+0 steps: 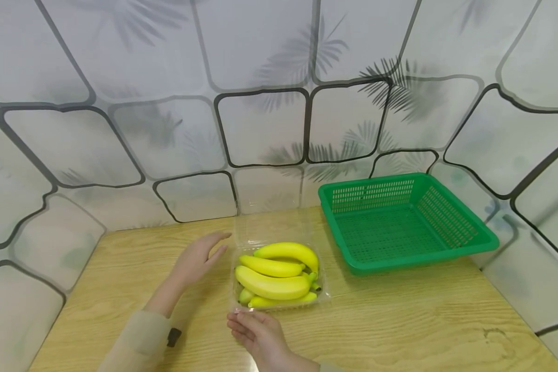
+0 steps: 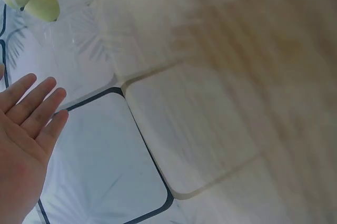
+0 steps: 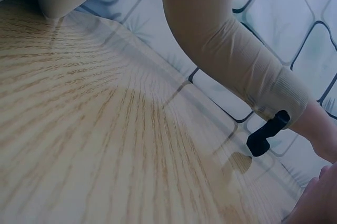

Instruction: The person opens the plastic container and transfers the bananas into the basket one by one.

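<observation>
Several yellow bananas [image 1: 274, 281] lie in a clear plastic clamshell box [image 1: 324, 295], its transparent lid [image 1: 272, 227] raised at the back. My left hand [image 1: 197, 261] is held just left of the box, fingers extended toward its hinge side and nothing in its grasp. The left wrist view shows that palm [image 2: 23, 134] with straight fingers, and banana tips [image 2: 42, 0] beyond. At the box's front edge, my right hand [image 1: 262, 333] has its fingertips right by the rim, fingers fairly straight. Only a sliver of the right hand [image 3: 318, 197] enters the right wrist view.
A green plastic basket [image 1: 409, 225] with slotted walls stands to the right of the box, near the back wall. Patterned wall covering [image 1: 265, 129] surrounds the wood-grain table [image 1: 400, 325] at the back and sides. A small black device [image 3: 266, 134] is on the left sleeve.
</observation>
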{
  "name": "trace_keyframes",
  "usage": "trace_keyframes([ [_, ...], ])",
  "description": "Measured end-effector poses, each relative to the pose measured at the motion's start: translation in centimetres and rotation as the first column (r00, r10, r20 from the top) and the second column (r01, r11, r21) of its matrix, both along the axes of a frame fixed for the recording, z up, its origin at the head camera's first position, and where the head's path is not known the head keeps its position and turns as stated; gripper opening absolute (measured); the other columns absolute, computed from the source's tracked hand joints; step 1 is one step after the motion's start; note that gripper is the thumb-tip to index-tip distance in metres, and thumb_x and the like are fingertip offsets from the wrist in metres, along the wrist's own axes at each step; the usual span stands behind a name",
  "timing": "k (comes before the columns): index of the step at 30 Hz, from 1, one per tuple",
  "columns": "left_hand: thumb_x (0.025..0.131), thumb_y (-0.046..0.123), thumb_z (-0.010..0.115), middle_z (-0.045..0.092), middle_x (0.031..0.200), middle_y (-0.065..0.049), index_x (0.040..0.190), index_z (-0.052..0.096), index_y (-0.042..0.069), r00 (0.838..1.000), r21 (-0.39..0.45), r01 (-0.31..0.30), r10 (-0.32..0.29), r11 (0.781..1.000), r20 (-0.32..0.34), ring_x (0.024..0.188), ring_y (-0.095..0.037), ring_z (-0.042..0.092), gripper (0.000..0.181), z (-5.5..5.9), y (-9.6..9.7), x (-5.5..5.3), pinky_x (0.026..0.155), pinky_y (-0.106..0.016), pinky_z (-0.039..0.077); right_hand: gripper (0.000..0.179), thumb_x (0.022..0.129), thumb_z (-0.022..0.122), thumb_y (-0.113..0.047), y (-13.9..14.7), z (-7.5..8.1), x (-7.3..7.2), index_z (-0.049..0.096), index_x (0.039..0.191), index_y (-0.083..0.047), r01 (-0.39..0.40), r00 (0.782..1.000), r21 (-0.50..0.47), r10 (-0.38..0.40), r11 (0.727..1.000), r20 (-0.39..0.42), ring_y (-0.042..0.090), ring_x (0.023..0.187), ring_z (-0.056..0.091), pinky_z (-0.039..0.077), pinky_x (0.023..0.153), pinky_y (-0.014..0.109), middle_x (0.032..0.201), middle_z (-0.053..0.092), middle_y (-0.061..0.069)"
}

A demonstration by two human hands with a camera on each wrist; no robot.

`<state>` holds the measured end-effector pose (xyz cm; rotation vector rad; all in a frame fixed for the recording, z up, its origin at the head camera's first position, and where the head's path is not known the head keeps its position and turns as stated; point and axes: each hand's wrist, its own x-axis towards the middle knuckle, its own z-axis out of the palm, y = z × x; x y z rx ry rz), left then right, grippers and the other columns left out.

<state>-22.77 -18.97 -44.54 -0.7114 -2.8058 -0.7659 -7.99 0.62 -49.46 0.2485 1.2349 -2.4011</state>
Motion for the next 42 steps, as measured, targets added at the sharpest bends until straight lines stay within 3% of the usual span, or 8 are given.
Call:
trace_keyframes([
  [11, 0.107, 0.02, 0.062, 0.054, 0.158, -0.023, 0.151, 0.056, 0.001, 0.987, -0.131, 0.099, -0.115, 0.986, -0.117, 0.144, -0.047, 0.054, 0.049, -0.3, 0.2, 2.2, 0.12, -0.065, 0.046, 0.021, 0.104, 0.065, -0.011, 0.1, 0.1, -0.1, 0.076, 0.12, -0.002, -0.006, 1.0, 0.004, 0.006, 1.0, 0.006, 0.008, 0.096, 0.076, 0.064, 0.093, 0.022, 0.104, 0.082, -0.002],
  [17, 0.104, 0.029, 0.065, 0.044, 0.166, -0.021, 0.158, 0.046, 0.0, 0.965, -0.231, 0.146, -0.19, 0.962, -0.181, 0.148, -0.046, 0.049, 0.065, -0.6, 0.2, 3.6, 0.121, -0.063, 0.044, 0.019, 0.104, 0.064, -0.011, 0.2, 0.1, 0.0, 0.076, 0.117, -0.003, -0.014, 1.0, 0.005, 0.014, 1.0, -0.011, 0.007, 0.096, 0.076, 0.063, 0.093, 0.022, 0.105, 0.082, -0.002],
  [26, 0.099, 0.039, 0.07, 0.036, 0.17, -0.022, 0.162, 0.038, -0.003, 0.941, -0.347, 0.183, -0.266, 0.92, -0.21, 0.152, -0.044, 0.045, 0.082, -1.2, 0.1, 5.0, 0.122, -0.058, 0.045, 0.02, 0.104, 0.064, -0.012, 0.3, 0.1, 0.1, 0.075, 0.118, -0.002, -0.02, 0.999, 0.003, 0.02, 1.0, -0.028, 0.007, 0.097, 0.076, 0.063, 0.093, 0.022, 0.105, 0.081, -0.002],
  [33, 0.1, 0.055, 0.063, 0.031, 0.173, -0.021, 0.166, 0.029, -0.002, 0.941, -0.407, 0.199, -0.29, 0.892, -0.176, 0.159, -0.038, 0.035, 0.093, -1.6, 0.1, 5.6, 0.128, -0.052, 0.037, 0.021, 0.105, 0.063, -0.012, 0.2, 0.0, 0.1, 0.075, 0.118, -0.002, -0.022, 0.999, -0.001, 0.022, 1.0, -0.024, 0.007, 0.096, 0.075, 0.063, 0.092, 0.02, 0.106, 0.081, -0.002],
  [42, 0.1, 0.058, 0.063, 0.025, 0.176, -0.018, 0.167, 0.025, -0.002, 0.953, -0.412, 0.201, -0.274, 0.889, -0.127, 0.163, -0.033, 0.029, 0.098, -1.4, 0.3, 6.2, 0.13, -0.052, 0.034, 0.022, 0.106, 0.062, -0.01, 0.3, -0.1, 0.1, 0.074, 0.121, -0.001, -0.025, 1.0, -0.014, 0.025, 1.0, -0.009, 0.006, 0.096, 0.075, 0.063, 0.09, 0.019, 0.105, 0.081, -0.003],
])
